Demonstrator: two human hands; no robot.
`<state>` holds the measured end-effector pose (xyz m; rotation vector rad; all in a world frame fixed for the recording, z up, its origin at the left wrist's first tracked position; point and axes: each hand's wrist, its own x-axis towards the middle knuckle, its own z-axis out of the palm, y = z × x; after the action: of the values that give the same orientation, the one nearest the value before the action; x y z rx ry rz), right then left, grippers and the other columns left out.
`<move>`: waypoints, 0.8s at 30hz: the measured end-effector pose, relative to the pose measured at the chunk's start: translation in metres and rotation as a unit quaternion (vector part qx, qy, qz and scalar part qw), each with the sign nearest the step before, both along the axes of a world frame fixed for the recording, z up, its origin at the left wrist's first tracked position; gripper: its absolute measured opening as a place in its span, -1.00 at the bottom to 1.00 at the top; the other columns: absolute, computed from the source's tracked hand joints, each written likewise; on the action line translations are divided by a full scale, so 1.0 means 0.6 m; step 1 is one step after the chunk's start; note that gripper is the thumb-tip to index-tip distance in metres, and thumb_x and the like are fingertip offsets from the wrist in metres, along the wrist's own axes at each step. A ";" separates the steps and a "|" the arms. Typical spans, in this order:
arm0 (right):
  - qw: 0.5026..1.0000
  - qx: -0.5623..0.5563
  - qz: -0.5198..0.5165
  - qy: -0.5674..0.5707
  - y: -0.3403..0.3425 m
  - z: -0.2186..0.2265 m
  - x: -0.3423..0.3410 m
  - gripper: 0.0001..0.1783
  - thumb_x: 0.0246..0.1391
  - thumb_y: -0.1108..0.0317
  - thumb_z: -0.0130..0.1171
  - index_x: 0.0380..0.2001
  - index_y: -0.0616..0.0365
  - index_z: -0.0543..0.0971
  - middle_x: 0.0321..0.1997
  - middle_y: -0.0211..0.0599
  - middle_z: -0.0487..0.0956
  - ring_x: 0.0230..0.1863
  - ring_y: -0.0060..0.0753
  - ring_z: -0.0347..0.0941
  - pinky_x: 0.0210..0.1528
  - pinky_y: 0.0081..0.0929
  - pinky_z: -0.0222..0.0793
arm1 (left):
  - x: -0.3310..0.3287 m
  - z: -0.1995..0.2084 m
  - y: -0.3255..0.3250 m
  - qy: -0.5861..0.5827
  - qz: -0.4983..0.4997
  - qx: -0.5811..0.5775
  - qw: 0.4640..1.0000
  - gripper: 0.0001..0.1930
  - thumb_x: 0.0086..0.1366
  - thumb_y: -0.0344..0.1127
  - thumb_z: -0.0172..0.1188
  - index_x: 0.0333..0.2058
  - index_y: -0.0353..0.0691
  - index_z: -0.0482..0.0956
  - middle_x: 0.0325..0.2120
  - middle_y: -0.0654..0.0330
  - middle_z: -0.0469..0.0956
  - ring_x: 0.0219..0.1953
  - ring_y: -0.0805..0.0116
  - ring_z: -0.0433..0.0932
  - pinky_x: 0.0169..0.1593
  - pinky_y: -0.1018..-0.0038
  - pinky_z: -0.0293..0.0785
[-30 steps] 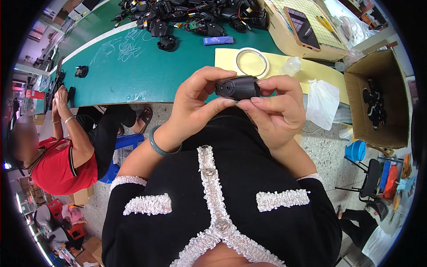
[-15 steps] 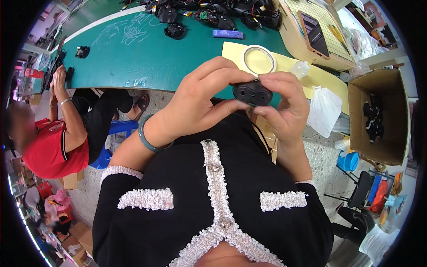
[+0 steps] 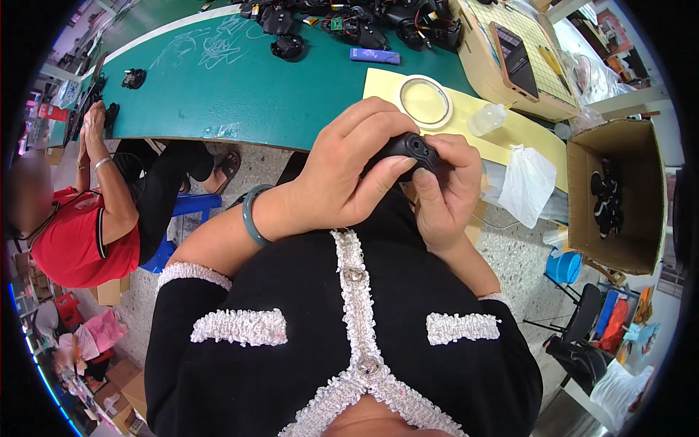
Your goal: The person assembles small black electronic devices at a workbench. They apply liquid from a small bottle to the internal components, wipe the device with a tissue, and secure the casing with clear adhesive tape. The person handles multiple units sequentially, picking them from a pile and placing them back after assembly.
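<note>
In front of my chest I hold a small black rounded plastic housing (image 3: 416, 148) with round recesses in its end. My left hand (image 3: 342, 164), closed round its left side, has the thumb along the near edge. My right hand (image 3: 450, 193) grips the other end, its thumb pressed up beneath the recesses. Much of the housing is covered by my fingers, and I cannot tell what device it is. Just beyond my hands a white tape roll (image 3: 402, 102) lies on a yellow sheet (image 3: 377, 82), beside a small translucent bottle (image 3: 486, 119).
The green table (image 3: 291, 95) bears several black devices with wires (image 3: 360, 33) and a blue-purple small box (image 3: 375, 56). A phone (image 3: 515, 62) rests on a beige case at right. A white bag (image 3: 528, 186) hangs near a cardboard box (image 3: 648, 197). A person in red (image 3: 87, 240) sits at left.
The black housing has turned and tilted between my hands, its recessed face now angled to the right. My right hand has shifted left and its thumb has come up against the housing.
</note>
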<state>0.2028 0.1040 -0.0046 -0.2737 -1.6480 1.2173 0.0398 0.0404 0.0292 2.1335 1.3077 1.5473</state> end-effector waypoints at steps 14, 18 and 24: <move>0.994 -0.007 -0.028 -0.102 0.011 -0.001 0.017 -0.68 -0.04 0.49 0.28 -0.16 0.23 0.53 -0.28 -0.26 0.47 -0.28 -0.45 0.45 -0.26 -0.57 0.38 | -0.016 -0.040 -0.008 -0.254 -0.039 -0.248 0.934 -0.68 0.28 -0.30 0.11 -0.06 -0.33 0.36 -0.21 0.15 0.48 -0.16 0.43 0.47 -0.02 0.49 0.39; 0.969 0.089 -0.104 -0.206 0.046 -0.039 0.068 -0.68 -0.01 0.58 0.18 -0.11 0.21 0.52 -0.16 -0.19 0.47 -0.24 -0.45 0.44 -0.25 -0.60 0.38 | -0.045 -0.040 -0.007 -0.306 0.033 -0.237 0.921 -0.72 0.27 -0.31 0.09 -0.11 -0.34 0.36 -0.29 0.10 0.51 -0.29 0.38 0.52 -0.14 0.46 0.46; 0.897 0.230 -0.178 -0.334 0.095 -0.020 0.039 -0.69 -0.12 0.56 0.21 -0.21 0.19 0.56 -0.17 -0.26 0.49 -0.10 -0.11 0.40 -0.05 -0.36 0.34 | -0.052 -0.055 -0.008 -0.379 0.047 -0.243 0.892 -0.69 0.27 -0.27 0.10 -0.10 -0.33 0.39 -0.31 0.08 0.54 -0.32 0.37 0.53 -0.23 0.51 0.43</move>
<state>0.2265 0.1611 -0.0167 -0.7143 -2.2851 0.4337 0.0083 0.0358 -0.0037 1.0095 1.3048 1.6065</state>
